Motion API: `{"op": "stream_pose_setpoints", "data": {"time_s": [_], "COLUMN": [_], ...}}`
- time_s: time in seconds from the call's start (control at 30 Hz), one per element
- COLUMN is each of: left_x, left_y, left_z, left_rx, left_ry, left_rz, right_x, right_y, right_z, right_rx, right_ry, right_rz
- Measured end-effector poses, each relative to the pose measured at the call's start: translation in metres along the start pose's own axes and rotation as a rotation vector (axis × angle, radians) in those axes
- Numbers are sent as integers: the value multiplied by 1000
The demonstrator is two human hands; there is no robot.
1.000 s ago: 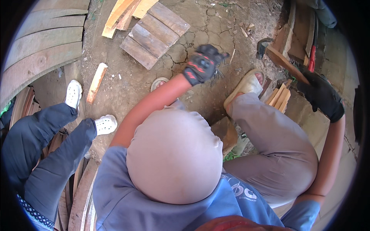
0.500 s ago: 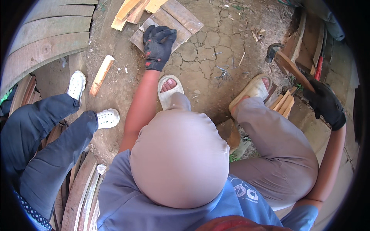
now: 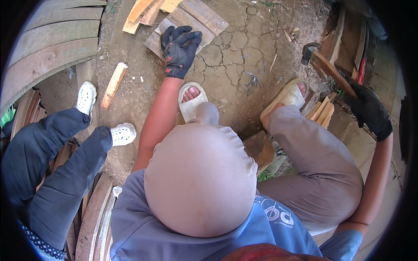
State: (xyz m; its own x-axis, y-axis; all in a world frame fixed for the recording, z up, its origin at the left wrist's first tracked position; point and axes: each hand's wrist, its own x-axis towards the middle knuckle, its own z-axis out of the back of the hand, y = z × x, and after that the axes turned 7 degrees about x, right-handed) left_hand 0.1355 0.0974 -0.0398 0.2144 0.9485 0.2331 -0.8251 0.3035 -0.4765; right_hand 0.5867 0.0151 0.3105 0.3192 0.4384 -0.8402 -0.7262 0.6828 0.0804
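Evidently, right of the panel (image 3: 201, 18), the right hand (image 3: 368, 108) wraps round the hammer (image 3: 328, 71), likely head-heavy and best gripped low. Over the panel, the left hand (image 3: 180, 50) half-curls, any hold unclear; the panel looks stiff, best held by opposite edges.

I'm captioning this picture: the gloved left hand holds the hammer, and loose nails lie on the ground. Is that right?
Not quite: the gloved right hand holds the hammer, as the head view shows, and loose nails lie on the ground.
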Motion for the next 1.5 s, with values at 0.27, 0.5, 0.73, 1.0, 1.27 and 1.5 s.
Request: {"op": "stream_pose_setpoints", "data": {"time_s": [0.27, 0.5, 0.73, 1.0, 1.27, 1.5], "left_x": [0, -2, -7, -12, -17, -12], "left_y": [5, 0, 3, 7, 5, 1], "left_z": [-3, 2, 2, -3, 3, 6], "left_rx": [-4, -60, -91, -164, -129, -90], "left_ry": [-3, -74, -44, -92, -38, 34], "left_rz": [-40, -60, -14, 13, 51, 66], "right_x": [-5, -7, -9, 29, 29, 61], "right_y": [2, 14, 65, 156, 144, 128], "right_z": [-5, -26, -94, -236, -284, -303], "right_rx": [39, 70, -115, -11, 30, -162], "right_ry": [-8, -59, -166, -505, -587, -530], "right_rz": [21, 21, 476, 759, 655, 632]}}
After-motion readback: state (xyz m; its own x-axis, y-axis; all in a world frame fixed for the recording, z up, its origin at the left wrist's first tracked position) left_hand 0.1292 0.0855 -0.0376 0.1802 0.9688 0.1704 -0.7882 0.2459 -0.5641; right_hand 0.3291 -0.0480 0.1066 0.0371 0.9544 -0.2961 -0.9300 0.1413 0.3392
